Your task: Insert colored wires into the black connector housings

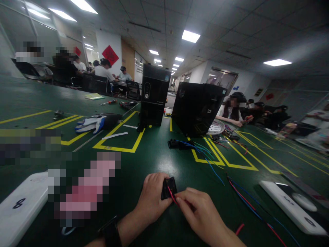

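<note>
The left grip (pixel 155 192) clamps the black block (pixel 172 184); beside it, the right grip (pixel 197 203) pinches a red wire (pixel 170 191), apparently wiring; the next move likely needs steadiness.

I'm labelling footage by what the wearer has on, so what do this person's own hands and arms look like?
Both the left hand and the right hand are ungloved. A black wristband, perhaps a watch, circles the left wrist; nothing is worn on the visible right wrist. No sleeve shows on either forearm within the picture.
</note>
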Demonstrator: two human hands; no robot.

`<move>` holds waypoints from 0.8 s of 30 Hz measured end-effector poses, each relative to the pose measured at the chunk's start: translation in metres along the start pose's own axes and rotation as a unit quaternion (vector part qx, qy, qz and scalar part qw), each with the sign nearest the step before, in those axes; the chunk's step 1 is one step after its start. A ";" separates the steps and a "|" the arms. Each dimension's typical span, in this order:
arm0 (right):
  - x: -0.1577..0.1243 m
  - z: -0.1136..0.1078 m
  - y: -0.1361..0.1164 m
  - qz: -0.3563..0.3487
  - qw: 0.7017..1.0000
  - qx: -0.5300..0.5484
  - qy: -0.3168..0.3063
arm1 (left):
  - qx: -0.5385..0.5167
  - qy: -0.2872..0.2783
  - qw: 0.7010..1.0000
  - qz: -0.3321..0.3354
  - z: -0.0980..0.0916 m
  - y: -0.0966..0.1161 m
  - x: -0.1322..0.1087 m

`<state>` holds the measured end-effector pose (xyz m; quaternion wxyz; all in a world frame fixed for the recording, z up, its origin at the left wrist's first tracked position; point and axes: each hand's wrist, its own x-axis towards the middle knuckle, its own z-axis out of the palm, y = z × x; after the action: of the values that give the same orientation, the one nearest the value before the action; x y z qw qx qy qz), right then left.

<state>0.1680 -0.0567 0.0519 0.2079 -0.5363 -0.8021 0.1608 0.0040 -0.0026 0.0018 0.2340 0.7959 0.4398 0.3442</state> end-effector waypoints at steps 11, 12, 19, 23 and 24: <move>-0.002 -0.006 0.004 0.023 0.998 -0.058 -0.001 | -0.005 -0.004 1.000 0.011 -0.001 0.001 -0.001; -0.002 -0.004 0.004 0.020 0.998 -0.055 0.012 | -0.005 -0.003 1.000 0.011 -0.001 0.001 0.000; -0.001 -0.004 0.003 -0.036 0.997 -0.065 -0.009 | -0.006 -0.004 1.000 0.006 -0.001 0.000 0.000; -0.001 -0.010 0.005 -0.025 0.995 -0.091 -0.043 | -0.007 -0.003 1.000 0.009 -0.001 -0.001 -0.001; -0.001 -0.010 0.006 -0.020 0.995 -0.093 -0.039 | -0.008 -0.003 1.000 0.008 -0.001 -0.001 -0.001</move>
<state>0.1780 -0.0547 0.0580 0.1286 -0.5306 -0.8316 0.1021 0.0023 -0.0031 0.0017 0.2385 0.7987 0.4298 0.3471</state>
